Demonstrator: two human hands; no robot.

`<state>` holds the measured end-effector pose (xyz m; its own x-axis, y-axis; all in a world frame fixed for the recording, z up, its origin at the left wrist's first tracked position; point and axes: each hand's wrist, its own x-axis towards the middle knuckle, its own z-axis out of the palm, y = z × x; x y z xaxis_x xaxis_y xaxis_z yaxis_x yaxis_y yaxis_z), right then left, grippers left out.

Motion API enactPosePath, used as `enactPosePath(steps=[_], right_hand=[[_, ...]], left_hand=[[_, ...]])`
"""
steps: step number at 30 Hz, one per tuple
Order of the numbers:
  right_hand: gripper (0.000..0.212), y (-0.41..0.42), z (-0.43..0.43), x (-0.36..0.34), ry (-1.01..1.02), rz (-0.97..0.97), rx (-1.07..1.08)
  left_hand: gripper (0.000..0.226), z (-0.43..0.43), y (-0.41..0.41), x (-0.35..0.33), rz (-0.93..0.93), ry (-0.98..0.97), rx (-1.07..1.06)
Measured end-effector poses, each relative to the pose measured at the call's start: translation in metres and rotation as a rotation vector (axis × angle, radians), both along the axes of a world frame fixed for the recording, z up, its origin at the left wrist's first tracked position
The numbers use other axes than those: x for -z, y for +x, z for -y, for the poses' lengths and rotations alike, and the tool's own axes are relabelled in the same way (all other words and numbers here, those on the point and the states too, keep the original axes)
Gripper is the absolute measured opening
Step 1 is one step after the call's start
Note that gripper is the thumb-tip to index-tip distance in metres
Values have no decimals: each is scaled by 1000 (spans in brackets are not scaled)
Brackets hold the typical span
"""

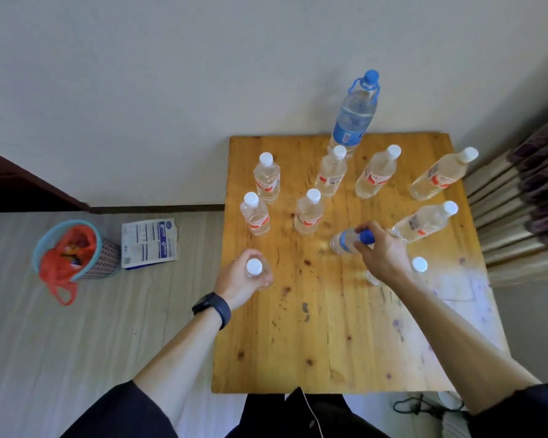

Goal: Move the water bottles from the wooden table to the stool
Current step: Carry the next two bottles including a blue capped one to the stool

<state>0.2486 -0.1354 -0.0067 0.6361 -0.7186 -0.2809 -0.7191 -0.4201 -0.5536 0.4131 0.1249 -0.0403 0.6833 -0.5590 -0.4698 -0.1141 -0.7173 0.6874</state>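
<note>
Blue-capped bottle: small, clear, blue label, on the wooden table right of centre. My right hand is wrapped around its cap and neck, fingers closed on it; it looks tilted. White-capped bottle: clear, held at the shoulder by my left hand, fingers closed around it, at the table's left edge. I cannot tell whether either base has left the wood.

Step in hand, as I judge it: lifting one bottle in each hand. To do it well I would lift straight up before swinging away, since the right bottle stands near a white-capped neighbour and another just beside my wrist. A neck grip lets the body swing, so move slowly.

Outward: six more white-capped bottles with red labels stand behind, and a large blue-capped bottle at the far edge. The stool is not in view. A basket sits on the floor to the left.
</note>
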Motion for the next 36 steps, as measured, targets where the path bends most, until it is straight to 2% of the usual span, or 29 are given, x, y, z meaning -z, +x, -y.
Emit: enactPosePath(steps=[12, 18, 21, 25, 27, 32, 36], right_hand=[[23, -41, -111, 7, 53, -64, -46], [22, -49, -139, 17, -35, -22, -7], [34, -53, -141, 25, -15, -11, 33], [59, -58, -134, 38, 133, 91, 73], [69, -59, -132, 47, 227, 119, 94], [63, -55, -133, 67, 341, 129, 160], [58, -46, -138, 70, 307, 91, 210]], left_hand=[[40, -8, -34, 2, -17, -1, 264], [42, 0, -42, 8, -15, -9, 309], [46, 1, -46, 11, -9, -31, 289], [77, -2, -55, 18, -74, -74, 205], [82, -2, -59, 24, -91, -81, 139], [47, 11, -64, 33, -109, -34, 41], [47, 9, -57, 32, -54, -11, 103]])
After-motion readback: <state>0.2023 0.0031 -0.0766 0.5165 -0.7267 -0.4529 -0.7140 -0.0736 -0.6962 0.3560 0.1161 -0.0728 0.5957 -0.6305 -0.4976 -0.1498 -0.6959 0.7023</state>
